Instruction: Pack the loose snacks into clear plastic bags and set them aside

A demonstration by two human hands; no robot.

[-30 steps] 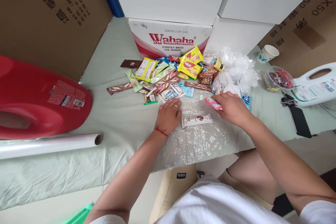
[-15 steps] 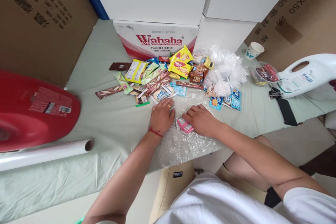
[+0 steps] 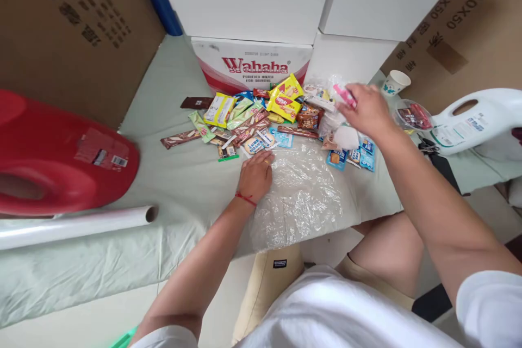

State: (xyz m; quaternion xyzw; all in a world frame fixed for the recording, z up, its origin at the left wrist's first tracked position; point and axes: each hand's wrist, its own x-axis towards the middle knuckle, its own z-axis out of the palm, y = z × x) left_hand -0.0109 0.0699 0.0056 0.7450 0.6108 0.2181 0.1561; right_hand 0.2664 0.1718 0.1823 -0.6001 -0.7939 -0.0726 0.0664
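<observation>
My left hand (image 3: 256, 175) rests flat on the left edge of a crinkled clear plastic sheet (image 3: 304, 193) spread on the pale green table cover (image 3: 183, 179). My right hand (image 3: 367, 110) is raised over the far right of the snack pile (image 3: 261, 117), holding a small pink snack packet (image 3: 345, 94) together with a white wrapper. Beneath it lie white plastic bags (image 3: 342, 133) and blue packets (image 3: 353, 157). The plastic sheet has nothing on it.
A Wahaha water carton (image 3: 250, 65) stands behind the snacks, white boxes above it. A red jug (image 3: 53, 157) and a white roll (image 3: 77, 225) lie left. A paper cup (image 3: 394, 82), a clear bowl (image 3: 411, 115), a white jug (image 3: 475, 119) and keys (image 3: 428, 145) are right.
My right hand lifted the pink packet off the plastic sheet and carried it up and right over the pile. The brown-and-white bar is gone from the sheet. My left hand stayed put.
</observation>
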